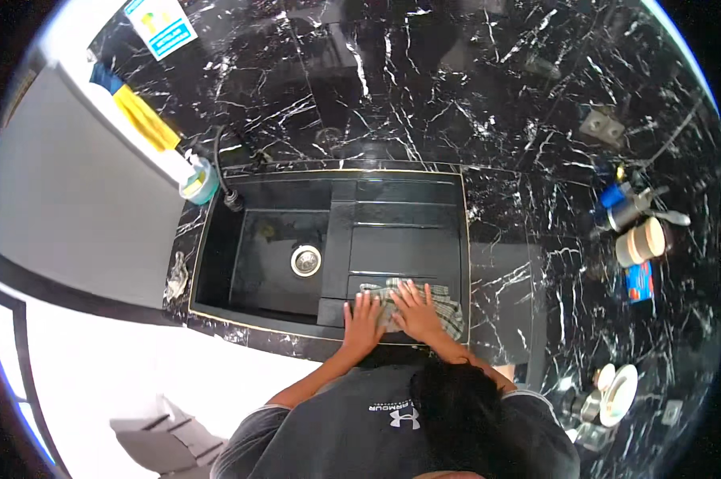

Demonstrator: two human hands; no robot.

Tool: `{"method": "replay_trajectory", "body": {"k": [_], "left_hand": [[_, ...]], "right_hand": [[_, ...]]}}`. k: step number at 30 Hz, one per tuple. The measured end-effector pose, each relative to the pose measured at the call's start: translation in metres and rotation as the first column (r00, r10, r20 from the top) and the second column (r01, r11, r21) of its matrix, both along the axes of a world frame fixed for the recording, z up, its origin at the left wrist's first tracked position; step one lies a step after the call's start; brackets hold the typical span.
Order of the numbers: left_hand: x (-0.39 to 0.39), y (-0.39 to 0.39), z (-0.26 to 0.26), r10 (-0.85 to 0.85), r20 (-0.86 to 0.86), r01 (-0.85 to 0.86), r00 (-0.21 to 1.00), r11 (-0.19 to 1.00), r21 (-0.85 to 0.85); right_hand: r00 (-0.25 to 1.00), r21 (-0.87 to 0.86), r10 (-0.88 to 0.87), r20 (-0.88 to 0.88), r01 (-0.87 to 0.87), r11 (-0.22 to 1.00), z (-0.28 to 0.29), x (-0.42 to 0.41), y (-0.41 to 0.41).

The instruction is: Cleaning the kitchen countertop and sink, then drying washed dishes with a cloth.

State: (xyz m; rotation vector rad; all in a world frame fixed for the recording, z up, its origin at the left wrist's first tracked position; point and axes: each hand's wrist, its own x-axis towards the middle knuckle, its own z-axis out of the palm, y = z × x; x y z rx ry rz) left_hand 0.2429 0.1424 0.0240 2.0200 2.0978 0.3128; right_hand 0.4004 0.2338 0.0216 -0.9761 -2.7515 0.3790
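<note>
A checked dishcloth (450, 308) lies rumpled on the ribbed drainboard (405, 248) of a black sink, close to its front edge. My left hand (363, 320) rests flat at the cloth's left end, fingers spread. Beside it, my right hand (419, 311) is laid palm down on the middle of the cloth, its fingers also apart. Neither hand is closed around anything. To the left sits the sink basin (270, 263) with a round metal drain strainer (306, 261). A black faucet (232, 197) reaches over the basin's far left corner.
A turquoise holder (202, 188) with a sponge stands behind the sink's left corner, near a yellow cloth (148, 120). A crumpled item (178, 276) lies left of the basin. Rightward on the marble-patterned counter are a cup-like container (640, 242), a blue packet (640, 281) and white dishes (619, 395).
</note>
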Motion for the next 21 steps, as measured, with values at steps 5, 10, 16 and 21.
{"method": "replay_trajectory", "body": {"k": [5, 10, 16, 21], "left_hand": [[0.027, -0.017, 0.003, 0.363, 0.066, -0.368, 0.929, 0.926, 0.089], [0.054, -0.025, -0.007, 0.503, 0.114, -0.515, 0.857, 0.844, 0.15], [0.07, -0.019, -0.006, 0.559, 0.062, -0.562, 0.827, 0.814, 0.145], [0.069, -0.021, -0.003, 0.568, 0.073, -0.572, 0.82, 0.81, 0.132]], "right_hand": [[0.999, 0.092, 0.038, 0.007, -0.038, 0.995, -0.011, -0.015, 0.068], [0.992, 0.172, -0.128, 0.004, 0.126, 0.977, -0.015, 0.004, 0.149], [0.952, 0.187, -0.289, 0.106, 0.266, 0.946, -0.012, 0.078, 0.202], [0.937, 0.136, -0.302, 0.178, 0.28, 0.95, -0.011, 0.069, 0.235]]}}
